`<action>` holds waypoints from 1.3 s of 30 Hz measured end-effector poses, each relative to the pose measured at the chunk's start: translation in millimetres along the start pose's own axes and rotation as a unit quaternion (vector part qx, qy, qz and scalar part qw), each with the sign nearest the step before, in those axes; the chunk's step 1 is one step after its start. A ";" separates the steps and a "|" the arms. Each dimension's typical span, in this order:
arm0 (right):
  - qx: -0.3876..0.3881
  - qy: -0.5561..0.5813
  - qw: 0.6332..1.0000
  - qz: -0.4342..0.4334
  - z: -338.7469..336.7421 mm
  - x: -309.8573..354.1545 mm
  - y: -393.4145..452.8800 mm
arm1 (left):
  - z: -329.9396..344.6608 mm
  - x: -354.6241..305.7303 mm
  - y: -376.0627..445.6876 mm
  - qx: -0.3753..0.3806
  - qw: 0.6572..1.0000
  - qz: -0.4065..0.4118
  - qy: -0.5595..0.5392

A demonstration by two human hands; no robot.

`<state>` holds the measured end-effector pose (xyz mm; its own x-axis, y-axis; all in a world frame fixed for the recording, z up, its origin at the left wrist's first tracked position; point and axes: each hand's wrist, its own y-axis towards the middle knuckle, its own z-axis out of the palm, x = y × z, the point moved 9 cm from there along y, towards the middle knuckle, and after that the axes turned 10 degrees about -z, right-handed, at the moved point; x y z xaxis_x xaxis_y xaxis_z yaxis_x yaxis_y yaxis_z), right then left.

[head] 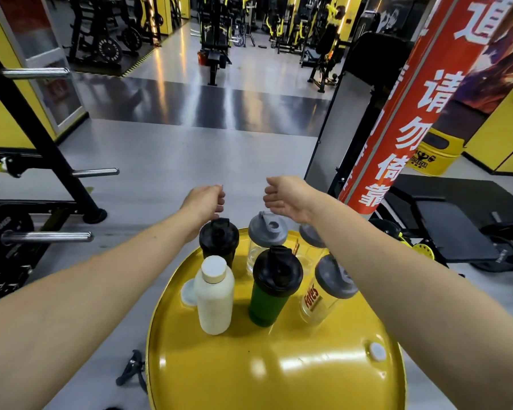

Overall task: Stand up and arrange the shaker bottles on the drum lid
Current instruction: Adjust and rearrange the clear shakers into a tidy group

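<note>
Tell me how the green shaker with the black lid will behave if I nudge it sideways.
The green shaker narrows toward its base and carries a wide black lid, so it probably tips rather than slides. The glossy yellow drum lid looks slick, so a low push might slide it. The clear Foyes shaker stands close beside it and could be knocked.

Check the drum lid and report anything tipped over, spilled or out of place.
Nothing stands out. All six bottles stand upright on the drum lid, including the white bottle and green shaker. No spill shows.
</note>
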<state>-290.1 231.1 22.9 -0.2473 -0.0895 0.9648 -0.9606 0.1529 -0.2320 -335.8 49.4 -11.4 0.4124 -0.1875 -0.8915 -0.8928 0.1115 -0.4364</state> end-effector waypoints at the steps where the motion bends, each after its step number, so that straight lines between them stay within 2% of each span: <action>1: -0.009 -0.004 1.000 -0.001 -9.1 0.1 -1.7 | 11.7 -3.9 -0.7 0.018 1.000 -0.004 -0.010; 6: -0.046 -0.037 0.998 0.012 -43.6 -11.8 -9.8 | 54.3 0.7 -2.6 0.069 0.995 -0.067 -0.006; 11: -0.065 -0.070 0.994 0.053 -56.6 -42.3 -9.6 | 75.1 18.3 1.5 0.083 0.986 -0.138 0.033; 17: -0.044 -0.073 0.993 0.082 -50.7 -66.9 -5.1 | 86.1 38.6 -0.2 0.115 0.972 -0.203 0.034; 27: -0.017 -0.033 0.995 0.093 -48.6 -77.0 3.8 | 83.9 42.5 6.9 0.144 0.969 -0.194 -0.061; 39: -0.015 -0.042 0.995 0.085 -47.8 -71.7 -3.4 | 84.7 42.1 2.2 0.153 0.970 -0.185 -0.033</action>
<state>-263.1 284.0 -39.5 -0.4166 -0.1410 0.8981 -0.9001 0.2027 -0.3857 -305.1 124.5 -60.2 0.7137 -0.2076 -0.6689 -0.5905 0.3352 -0.7341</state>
